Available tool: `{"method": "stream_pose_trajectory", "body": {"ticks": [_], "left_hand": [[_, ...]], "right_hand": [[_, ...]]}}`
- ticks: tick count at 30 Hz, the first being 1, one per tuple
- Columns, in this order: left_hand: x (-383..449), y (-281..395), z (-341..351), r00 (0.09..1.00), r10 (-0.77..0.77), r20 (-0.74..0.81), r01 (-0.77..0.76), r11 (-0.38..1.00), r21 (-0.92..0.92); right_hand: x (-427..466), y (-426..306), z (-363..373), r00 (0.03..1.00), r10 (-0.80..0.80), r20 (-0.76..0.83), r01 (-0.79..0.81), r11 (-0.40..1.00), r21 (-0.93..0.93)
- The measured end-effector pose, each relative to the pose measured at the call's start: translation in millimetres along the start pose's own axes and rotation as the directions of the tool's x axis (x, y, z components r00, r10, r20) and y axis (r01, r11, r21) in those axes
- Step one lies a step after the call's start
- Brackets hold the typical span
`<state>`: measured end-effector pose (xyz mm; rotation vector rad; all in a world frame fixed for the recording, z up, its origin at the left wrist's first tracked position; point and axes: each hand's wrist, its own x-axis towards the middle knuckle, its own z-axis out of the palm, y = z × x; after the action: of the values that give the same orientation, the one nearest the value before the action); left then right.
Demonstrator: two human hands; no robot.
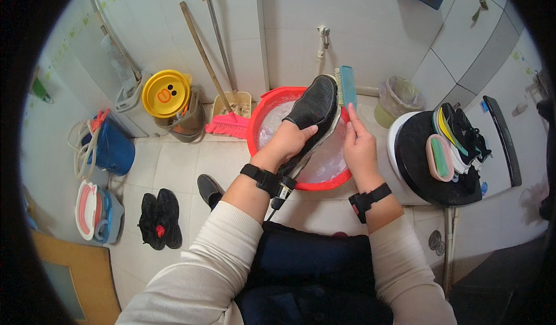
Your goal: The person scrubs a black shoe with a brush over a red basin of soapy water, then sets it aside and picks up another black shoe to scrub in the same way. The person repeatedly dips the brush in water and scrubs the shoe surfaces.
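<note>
A black perforated slip-on shoe (316,101) with a pale sole is tilted above a red plastic basin (253,129) of cloudy, sudsy water (323,162). My left hand (290,142) is inside the shoe's opening, with the thumb over its edge. My right hand (360,142) grips the lower end of a blue scrubbing brush (348,86), whose pale bristles face the sole's edge near the toe. Whether the bristles touch the sole I cannot tell. A matching dark slip-on shoe (210,190) stands on the tiled floor, left of the basin.
A pink broom (230,125) and dustpan stand behind left, near a bin with a yellow lid (166,94). Black shoes (160,218) and a blue bucket (115,149) are at left. A lined wastebasket (393,101) and a black stool seat (412,168) with sneakers (464,134) stand right.
</note>
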<state>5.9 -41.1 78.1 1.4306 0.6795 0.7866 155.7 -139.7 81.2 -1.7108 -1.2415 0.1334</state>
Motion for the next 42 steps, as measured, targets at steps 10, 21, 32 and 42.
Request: {"method": "stream_pose_trajectory", "body": {"ticks": [10,21,32,42], "left_hand": [[3,8,-19,0.970,-0.223,-0.094,0.217,0.974,-0.066],[6,-1,-27,0.994,0.013,-0.112,-0.007,0.998,0.056],[-4,-3,-6,0.998,0.062,-0.026,-0.062,0.998,-0.019],[13,-9,-29,0.962,-0.100,-0.254,-0.021,0.902,-0.432]], "right_hand": [[-28,-5,15,0.988,-0.146,0.058,0.145,0.989,0.022],[-22,-3,5,0.993,-0.040,0.111,0.027,0.993,0.118],[-3,1,3,0.973,-0.212,-0.093,0.220,0.971,0.090],[-38,-4,22,0.966,-0.187,0.181,0.188,0.982,0.012]]}}
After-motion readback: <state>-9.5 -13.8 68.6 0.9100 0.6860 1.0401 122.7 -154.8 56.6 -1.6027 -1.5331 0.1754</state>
